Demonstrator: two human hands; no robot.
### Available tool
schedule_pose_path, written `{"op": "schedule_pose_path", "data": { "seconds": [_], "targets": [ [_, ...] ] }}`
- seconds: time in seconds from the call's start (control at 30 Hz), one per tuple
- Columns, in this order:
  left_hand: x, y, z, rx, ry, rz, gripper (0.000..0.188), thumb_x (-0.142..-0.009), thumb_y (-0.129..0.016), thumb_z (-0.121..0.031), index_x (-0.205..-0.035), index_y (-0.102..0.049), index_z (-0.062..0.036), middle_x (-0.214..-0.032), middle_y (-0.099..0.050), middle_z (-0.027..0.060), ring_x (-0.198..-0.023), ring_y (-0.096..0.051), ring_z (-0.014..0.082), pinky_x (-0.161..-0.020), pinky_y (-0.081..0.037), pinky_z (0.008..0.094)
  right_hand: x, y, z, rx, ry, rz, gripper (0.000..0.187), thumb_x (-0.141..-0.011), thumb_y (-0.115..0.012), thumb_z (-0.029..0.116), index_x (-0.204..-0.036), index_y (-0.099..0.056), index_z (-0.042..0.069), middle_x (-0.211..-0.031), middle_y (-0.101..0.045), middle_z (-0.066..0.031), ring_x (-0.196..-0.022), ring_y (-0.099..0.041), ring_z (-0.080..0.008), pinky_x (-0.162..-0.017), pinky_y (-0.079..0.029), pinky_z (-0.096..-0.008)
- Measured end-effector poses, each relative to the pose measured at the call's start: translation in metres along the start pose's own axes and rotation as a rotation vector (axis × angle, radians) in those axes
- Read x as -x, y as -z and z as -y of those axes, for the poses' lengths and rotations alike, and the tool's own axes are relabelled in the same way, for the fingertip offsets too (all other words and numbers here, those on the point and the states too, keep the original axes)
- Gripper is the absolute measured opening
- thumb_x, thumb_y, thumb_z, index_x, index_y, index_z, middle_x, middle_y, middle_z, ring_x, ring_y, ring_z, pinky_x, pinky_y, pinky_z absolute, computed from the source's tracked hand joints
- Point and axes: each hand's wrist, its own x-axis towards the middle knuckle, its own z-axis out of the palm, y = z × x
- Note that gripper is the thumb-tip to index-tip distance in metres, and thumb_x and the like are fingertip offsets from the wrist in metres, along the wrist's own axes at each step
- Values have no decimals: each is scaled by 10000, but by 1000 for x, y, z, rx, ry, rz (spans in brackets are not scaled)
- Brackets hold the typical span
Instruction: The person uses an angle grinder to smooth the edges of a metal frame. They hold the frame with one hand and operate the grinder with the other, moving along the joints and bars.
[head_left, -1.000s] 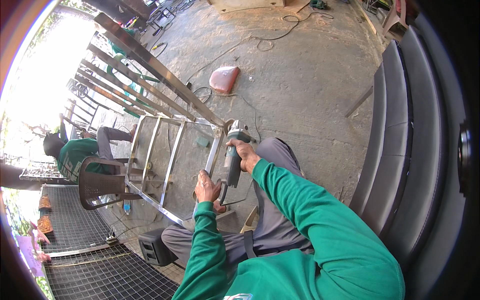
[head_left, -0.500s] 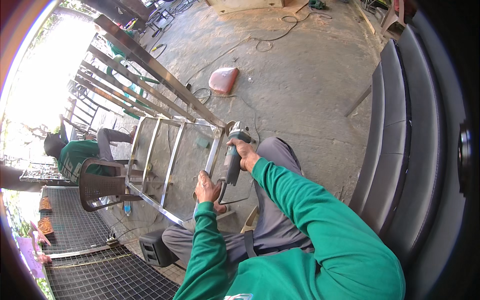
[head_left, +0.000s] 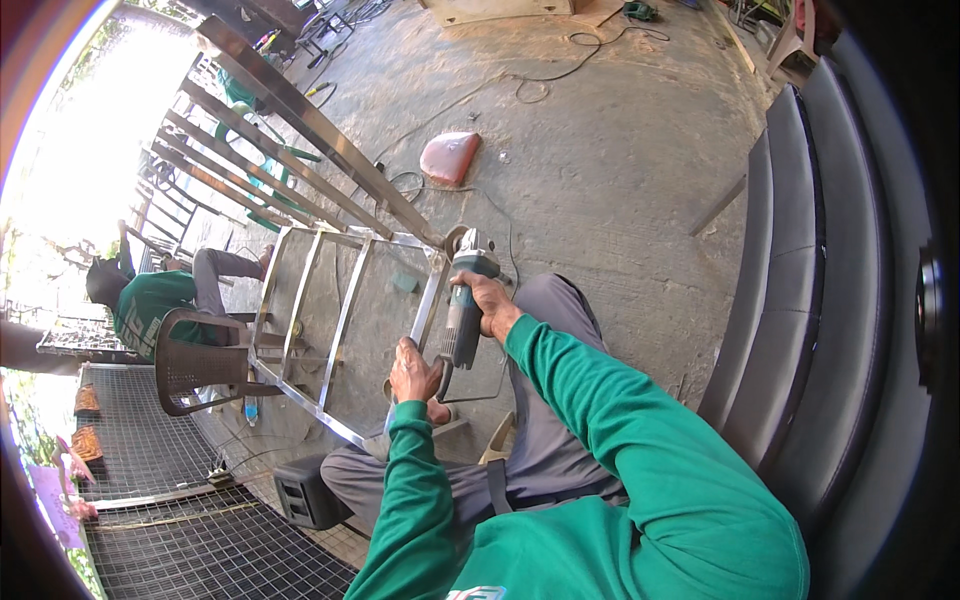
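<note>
My right hand (head_left: 485, 303) is wrapped around the body of a dark angle grinder (head_left: 461, 325). The grinder's disc end meets the corner of a shiny metal chair frame (head_left: 345, 322), where a long upright joins the lower rails. My left hand (head_left: 415, 374) grips the near rail of that frame, below and left of the grinder; its fingertips lie along the bar and part of the grip is hidden. The frame leans across the floor in front of my legs, its slatted uprights (head_left: 325, 128) reaching to the upper left.
A pinkish-red padded piece (head_left: 449, 158) lies on the concrete floor beyond the grinder, near looping cables. Black padded panels (head_left: 770, 280) stand close on my right. To the left, a co-worker (head_left: 160, 305) sits on a brown plastic chair (head_left: 200, 365), behind dark wire mesh (head_left: 200, 545).
The grinder and my right hand have shifted slightly up and left at the frame's corner. My left hand keeps its hold on the rail.
</note>
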Motion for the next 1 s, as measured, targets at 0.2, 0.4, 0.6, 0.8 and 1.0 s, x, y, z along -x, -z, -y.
{"op": "schedule_pose_path", "data": {
  "seconds": [0.2,0.4,0.6,0.8,1.0],
  "targets": [
    [-1,1,2,11,12,21,588,-798,-766,-349,-1179,-472,-11,-1113,-642,249,-1034,-648,472,-872,-525,541,6,-2,6,-2,-15,-64,246,-761,-790,207,-919,-656,74,-756,-640,-61,-601,-639,-212,-569,-566,-431],
    [1,-2,2,4,-25,-21,583,-798,-775,-337,-1176,-474,-13,-1106,-643,248,-1027,-649,470,-870,-526,540,4,1,2,34,20,86,245,-757,-792,208,-914,-664,70,-770,-652,-55,-610,-644,-209,-583,-567,-420],
    [-1,-1,3,22,-5,-9,610,-780,-794,-359,-1162,-472,-9,-1117,-659,237,-1028,-660,458,-863,-531,536,1,2,5,22,-35,-110,245,-755,-795,207,-917,-665,78,-772,-650,-45,-626,-645,-197,-587,-560,-403],
    [1,-3,3,12,-12,-21,599,-780,-797,-338,-1168,-479,-11,-1120,-644,240,-1051,-648,452,-882,-530,527,4,-2,3,17,88,120,263,-751,-797,203,-938,-659,80,-786,-643,-45,-619,-642,-199,-581,-564,-401],
    [-1,2,0,9,6,1,572,-785,-797,-311,-1163,-484,-17,-1121,-646,232,-1045,-648,452,-872,-532,526,12,-4,13,-19,-21,-2,219,-765,-788,165,-908,-672,47,-746,-648,-64,-577,-643,-200,-531,-563,-391]
  ]
}}
